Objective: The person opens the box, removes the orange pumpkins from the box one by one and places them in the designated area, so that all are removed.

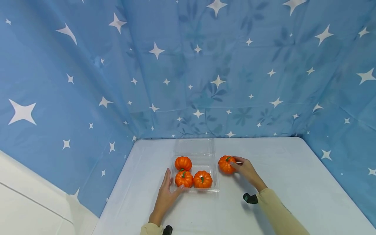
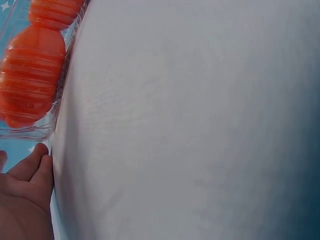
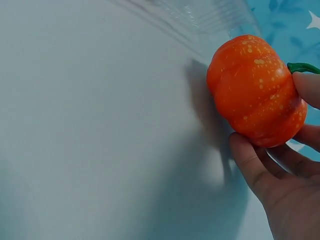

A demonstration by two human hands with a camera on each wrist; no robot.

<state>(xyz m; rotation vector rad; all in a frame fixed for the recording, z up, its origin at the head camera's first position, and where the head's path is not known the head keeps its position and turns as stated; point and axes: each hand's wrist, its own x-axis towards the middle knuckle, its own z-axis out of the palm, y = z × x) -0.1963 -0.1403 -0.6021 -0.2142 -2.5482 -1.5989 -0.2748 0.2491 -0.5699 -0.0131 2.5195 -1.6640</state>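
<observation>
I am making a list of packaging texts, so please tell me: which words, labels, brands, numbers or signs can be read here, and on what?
None: I can read no text on the clear plastic container or the orange pumpkin in the right hand.
The blue curtain shows only printed stars and leaves.
Too small to make out: a faint dark mark on the right sleeve.

No text, label, brand name, number or sign can be read anywhere in the head view, the left wrist view or the right wrist view.
</observation>
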